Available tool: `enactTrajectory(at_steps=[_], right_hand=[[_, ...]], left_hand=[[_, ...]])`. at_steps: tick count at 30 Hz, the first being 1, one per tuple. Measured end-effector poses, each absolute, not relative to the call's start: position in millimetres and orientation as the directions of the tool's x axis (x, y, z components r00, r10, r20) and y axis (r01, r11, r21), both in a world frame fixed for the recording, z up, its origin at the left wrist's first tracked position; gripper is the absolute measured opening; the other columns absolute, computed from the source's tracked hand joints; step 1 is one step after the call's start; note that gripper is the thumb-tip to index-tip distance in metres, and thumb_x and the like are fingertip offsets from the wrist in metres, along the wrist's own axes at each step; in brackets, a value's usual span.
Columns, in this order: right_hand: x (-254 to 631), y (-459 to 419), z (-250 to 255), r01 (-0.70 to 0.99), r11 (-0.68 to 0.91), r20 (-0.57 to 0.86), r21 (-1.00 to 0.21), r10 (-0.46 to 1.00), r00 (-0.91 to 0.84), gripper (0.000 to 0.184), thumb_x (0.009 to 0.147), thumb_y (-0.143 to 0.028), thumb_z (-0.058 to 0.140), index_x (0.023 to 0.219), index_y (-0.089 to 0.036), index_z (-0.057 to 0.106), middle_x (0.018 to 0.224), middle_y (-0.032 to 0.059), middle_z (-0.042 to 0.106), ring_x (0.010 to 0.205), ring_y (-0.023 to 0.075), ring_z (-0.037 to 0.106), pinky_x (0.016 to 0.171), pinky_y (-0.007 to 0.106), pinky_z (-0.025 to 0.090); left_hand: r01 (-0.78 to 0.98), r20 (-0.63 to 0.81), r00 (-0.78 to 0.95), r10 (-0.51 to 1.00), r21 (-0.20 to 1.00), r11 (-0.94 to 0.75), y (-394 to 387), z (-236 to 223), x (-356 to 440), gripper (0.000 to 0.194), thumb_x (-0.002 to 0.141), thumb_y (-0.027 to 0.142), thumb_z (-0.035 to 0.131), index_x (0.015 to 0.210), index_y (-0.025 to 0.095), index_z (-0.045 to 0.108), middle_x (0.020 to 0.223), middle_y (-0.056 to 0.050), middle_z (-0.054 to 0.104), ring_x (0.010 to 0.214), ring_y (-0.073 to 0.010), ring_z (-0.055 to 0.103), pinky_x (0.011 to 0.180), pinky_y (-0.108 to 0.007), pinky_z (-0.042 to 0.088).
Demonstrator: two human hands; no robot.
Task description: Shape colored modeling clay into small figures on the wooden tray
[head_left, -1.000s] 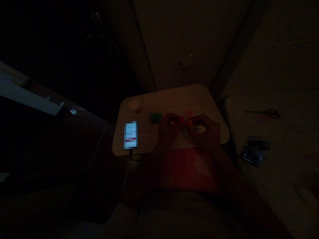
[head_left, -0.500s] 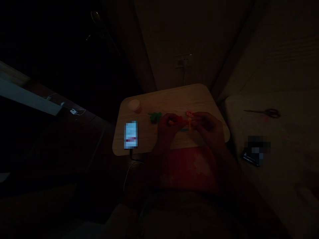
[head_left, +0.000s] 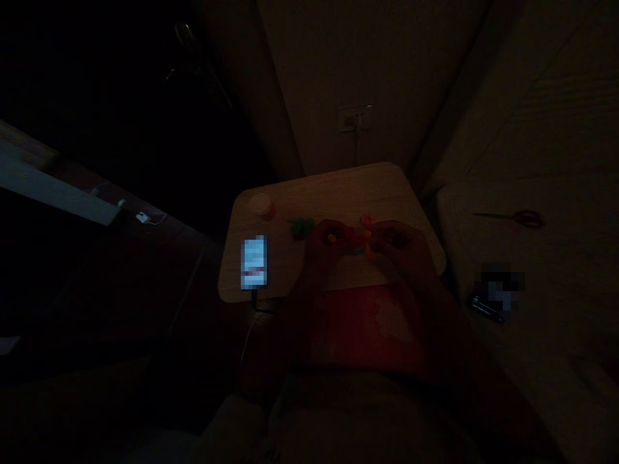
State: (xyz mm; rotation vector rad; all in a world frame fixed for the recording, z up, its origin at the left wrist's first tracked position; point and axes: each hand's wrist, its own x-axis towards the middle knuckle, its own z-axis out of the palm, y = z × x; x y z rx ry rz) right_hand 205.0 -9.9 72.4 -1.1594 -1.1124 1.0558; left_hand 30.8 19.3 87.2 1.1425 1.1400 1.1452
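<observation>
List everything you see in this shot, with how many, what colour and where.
table: one, light wood, centre
round container: one, pale top, table's far left
lit screen: one, pale blue, table's left
green piece: one, green, left of the hands
pink ring: one, pink, beyond the right fingers
red piece: one, red, in the left fingers
orange piece: one, orange, at the right fingers
scissors: one pair, dark, right-hand surface
dark object: one, black, below the scissors, blurred
socket: one, pale, wall
plug: one, white, floor at left
red cloth: one, red, over the lap
hands: two, dim, left and right, over the table
</observation>
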Motion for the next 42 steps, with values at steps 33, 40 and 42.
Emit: enactTrajectory(at_steps=[33, 40, 42], right_hand=[[185.0, 40.7, 30.5, 0.926, 0.086, 0.31, -0.367, 0.95, 0.035, 0.03, 0.095, -0.037, 0.057, 0.102, -0.014, 0.075, 0.105, 0.02, 0.069, 0.096, 0.0321, 0.056, 0.081, 0.042, 0.04], [185.4, 40.3, 32.7, 0.941, 0.103, 0.317, -0.321, 0.949, 0.005, 0.027, 0.092, -0.032, 0.058, 0.1, -0.014, 0.076, 0.104, 0.0206, 0.068, 0.097, 0.0335, 0.056, 0.077, 0.042, 0.038], [186.5, 40.4, 33.2, 0.941, 0.102, 0.31, -0.324, 0.951, 0.003, 0.026, 0.092, -0.031, 0.058, 0.101, -0.014, 0.076, 0.106, 0.0205, 0.068, 0.098, 0.0338, 0.056, 0.078, 0.042, 0.038]], left_hand=[[0.562, -0.064, 0.288, 0.955, 0.819, -0.115, 142.0, 33.1, 15.2, 0.016, 0.07, 0.023, 0.084, 0.082, 0.016, 0.075, 0.083, -0.005, 0.075, 0.073, -0.0154, 0.065, 0.073, -0.028, 0.052], [0.599, 0.113, 0.409, 0.906, 0.715, -0.359, 133.1, 43.8, -3.3, 0.024, 0.079, 0.023, 0.078, 0.103, 0.017, 0.078, 0.109, -0.009, 0.072, 0.099, -0.0204, 0.065, 0.095, -0.035, 0.051], [0.651, 0.137, 0.487, 0.863, 0.602, -0.463, 124.0, 50.8, -8.8, 0.02, 0.082, 0.026, 0.075, 0.101, 0.019, 0.079, 0.108, -0.009, 0.069, 0.104, -0.0233, 0.063, 0.101, -0.039, 0.049]])
